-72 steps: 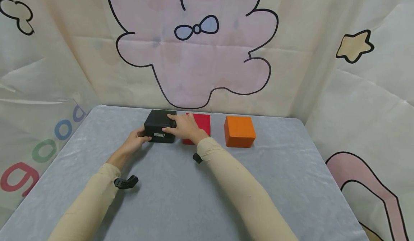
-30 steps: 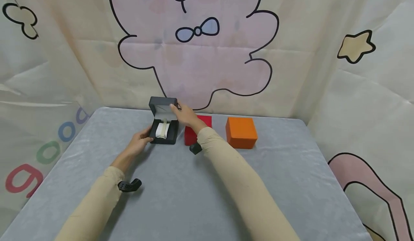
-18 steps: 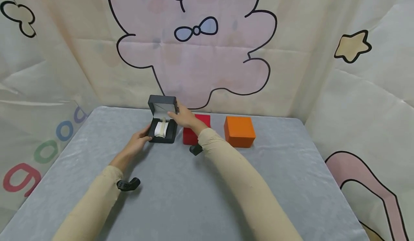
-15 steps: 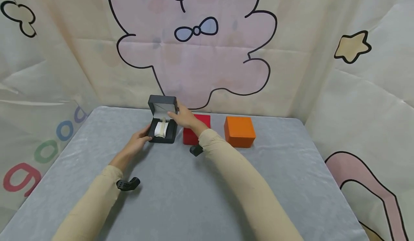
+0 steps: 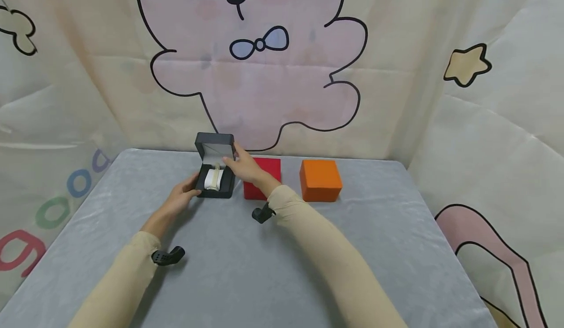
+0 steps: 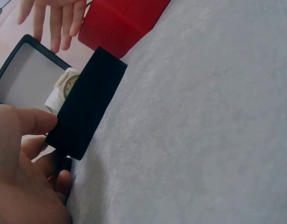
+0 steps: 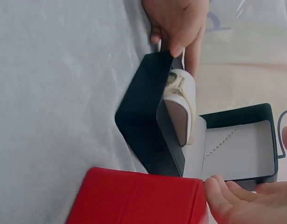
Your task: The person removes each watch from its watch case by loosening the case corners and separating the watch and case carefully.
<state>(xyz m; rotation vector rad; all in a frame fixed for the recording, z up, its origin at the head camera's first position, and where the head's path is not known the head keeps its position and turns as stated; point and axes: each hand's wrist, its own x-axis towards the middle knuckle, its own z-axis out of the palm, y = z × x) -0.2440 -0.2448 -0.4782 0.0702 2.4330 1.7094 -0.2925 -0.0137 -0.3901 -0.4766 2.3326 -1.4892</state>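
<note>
A black watch box (image 5: 227,183) stands near the back of the table with its lid (image 5: 215,144) raised, showing a grey lining. Inside, a pale wristwatch (image 5: 214,179) is wrapped round a white cushion (image 7: 180,116). My left hand (image 5: 178,197) grips the left side of the box base, thumb at the front corner in the left wrist view. At the lid's right side is my right hand (image 5: 248,167), its fingers (image 6: 66,21) straight and spread in the left wrist view. Whether they touch the lid I cannot tell.
A red box (image 5: 269,169) sits just right of the watch box, partly behind my right forearm. Farther right is an orange box (image 5: 320,181). The grey cloth-covered table (image 5: 229,269) extends toward me, and a printed curtain (image 5: 396,98) hangs behind it.
The watch box's lid, down at first, has been lifted by my right hand, revealing the watch. Since then my right thumb has moved lower at the lid's edge. My left hand keeps its grip.
</note>
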